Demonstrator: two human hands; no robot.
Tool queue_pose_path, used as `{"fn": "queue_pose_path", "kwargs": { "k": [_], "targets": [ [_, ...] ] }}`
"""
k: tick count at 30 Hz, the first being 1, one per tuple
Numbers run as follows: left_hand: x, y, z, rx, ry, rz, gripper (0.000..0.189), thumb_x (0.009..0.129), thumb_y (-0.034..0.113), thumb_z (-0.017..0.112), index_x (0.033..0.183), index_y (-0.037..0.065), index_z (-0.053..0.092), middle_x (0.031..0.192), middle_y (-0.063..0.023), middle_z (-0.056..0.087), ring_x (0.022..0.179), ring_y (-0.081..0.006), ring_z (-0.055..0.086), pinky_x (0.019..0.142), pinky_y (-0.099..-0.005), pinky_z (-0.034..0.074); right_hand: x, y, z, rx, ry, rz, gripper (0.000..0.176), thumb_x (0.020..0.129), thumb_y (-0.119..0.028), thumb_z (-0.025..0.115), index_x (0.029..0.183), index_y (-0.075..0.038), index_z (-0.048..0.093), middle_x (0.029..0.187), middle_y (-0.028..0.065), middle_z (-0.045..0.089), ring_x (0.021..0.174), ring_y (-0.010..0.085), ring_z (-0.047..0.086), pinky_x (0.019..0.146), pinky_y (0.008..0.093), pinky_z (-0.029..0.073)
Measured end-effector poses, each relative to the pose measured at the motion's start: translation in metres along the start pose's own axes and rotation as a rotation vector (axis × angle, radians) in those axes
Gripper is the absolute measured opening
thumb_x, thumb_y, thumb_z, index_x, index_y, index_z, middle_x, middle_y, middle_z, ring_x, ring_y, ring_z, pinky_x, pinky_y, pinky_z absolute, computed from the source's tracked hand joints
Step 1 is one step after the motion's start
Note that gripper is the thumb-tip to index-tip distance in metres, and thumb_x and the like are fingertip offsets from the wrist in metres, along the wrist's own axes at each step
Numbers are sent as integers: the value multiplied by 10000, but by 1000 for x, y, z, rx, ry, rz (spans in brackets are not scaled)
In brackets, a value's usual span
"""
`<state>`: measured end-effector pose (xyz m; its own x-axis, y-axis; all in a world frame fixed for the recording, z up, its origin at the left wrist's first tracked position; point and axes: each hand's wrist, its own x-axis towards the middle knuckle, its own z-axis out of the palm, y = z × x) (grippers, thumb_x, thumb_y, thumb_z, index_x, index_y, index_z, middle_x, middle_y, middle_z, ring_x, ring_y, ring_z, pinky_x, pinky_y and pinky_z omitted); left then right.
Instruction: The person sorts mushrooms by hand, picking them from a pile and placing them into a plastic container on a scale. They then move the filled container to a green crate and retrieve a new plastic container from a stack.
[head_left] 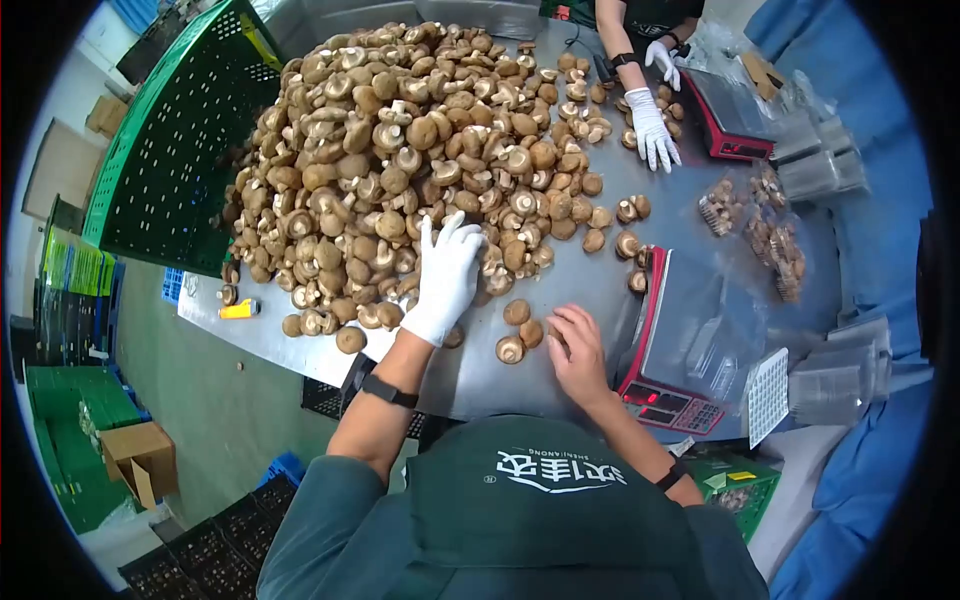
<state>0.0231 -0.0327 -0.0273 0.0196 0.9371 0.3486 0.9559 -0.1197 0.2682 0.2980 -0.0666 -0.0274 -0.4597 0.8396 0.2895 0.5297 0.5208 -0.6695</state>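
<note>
A large heap of brown shiitake mushrooms [350, 150] covers much of the metal table. My left hand [447, 275], in a white glove, rests at the heap's near edge with its fingers spread over the mushrooms. Nothing shows in its grasp, though the fingertips are partly hidden. My right hand [580, 350] is bare, palm down over the table with loosely bent fingers apart. Just left of its fingertips lie a few loose mushrooms [510, 349], one showing its pale stem. Beside that hand stands a red-edged digital scale [690, 340] with a lit display.
Across the table, a co-worker's gloved hand [652, 130] is near loose mushrooms and a second scale [730, 115]. Packed mushrooms [775, 245] and clear plastic trays [840, 375] lie at right. A green crate [170, 140] tilts at left; a yellow tool [239, 309] sits at the table edge.
</note>
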Motion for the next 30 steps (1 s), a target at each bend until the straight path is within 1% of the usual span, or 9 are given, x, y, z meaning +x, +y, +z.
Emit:
{"fn": "queue_pose_path", "kwargs": {
  "k": [2,3,6,10,14,16,22,27,30],
  "targets": [
    [-11,7,-5,-352,205,-53,327,852,-22,664,1157,94,661,1245,-115,692,1283,-366,600,1205,-629,307,2,-5,-3,64,17,27,359,873,14,704,1232,-1,685,1286,170,656,1277,374,590,1083,453,469],
    [-16,14,-9,-435,240,-110,342,840,-66,673,1154,70,662,1212,-145,699,1224,-374,632,1175,-559,381,4,-10,-5,64,20,34,359,873,14,704,1232,-1,685,1286,170,656,1277,374,590,1083,453,469],
    [-39,33,-21,-671,180,-301,340,871,-49,662,1198,42,653,1212,-171,691,1223,-390,625,1114,-474,454,18,-30,-9,188,19,72,368,861,-25,747,1225,-12,696,1246,168,676,1188,366,633,1034,435,489],
    [-64,54,-35,-985,172,-497,345,905,-55,626,1246,-6,636,1261,-167,702,1177,-299,672,1045,-396,506,29,-46,-4,273,-24,67,363,878,-27,755,1234,-16,684,1202,156,692,1041,328,676,941,403,526],
    [-92,65,-40,-777,143,-402,329,904,-16,697,1220,-1,611,1190,-152,683,1125,-281,661,988,-376,514,34,-65,4,347,-166,126,342,873,-42,782,1197,-19,673,1068,140,705,897,279,699,806,377,557],
    [-103,76,-51,-550,173,-308,369,878,25,769,1212,22,611,1177,-173,653,1094,-345,637,944,-405,518,31,-69,13,371,-172,138,335,866,-44,788,1178,-17,669,1026,137,698,863,270,698,780,373,559],
    [-143,77,-42,-646,180,-360,485,863,97,814,1287,6,596,1255,-206,630,1127,-394,635,972,-453,520,18,-60,28,455,-209,79,266,886,-30,741,1140,-24,660,964,129,703,831,248,700,761,356,562],
    [-159,82,-38,-901,105,-444,619,858,149,855,1415,44,606,1277,-178,632,1147,-318,647,937,-403,545,7,-61,25,538,-335,127,253,902,-17,701,1152,-33,661,977,142,717,852,239,707,779,346,559],
    [-163,83,-36,-882,109,-453,570,847,167,862,1361,54,644,1264,-169,632,1129,-300,648,906,-381,552,0,-59,26,512,-362,136,272,895,-19,711,1162,-35,661,990,141,718,855,255,711,785,354,560]
  ]
}}
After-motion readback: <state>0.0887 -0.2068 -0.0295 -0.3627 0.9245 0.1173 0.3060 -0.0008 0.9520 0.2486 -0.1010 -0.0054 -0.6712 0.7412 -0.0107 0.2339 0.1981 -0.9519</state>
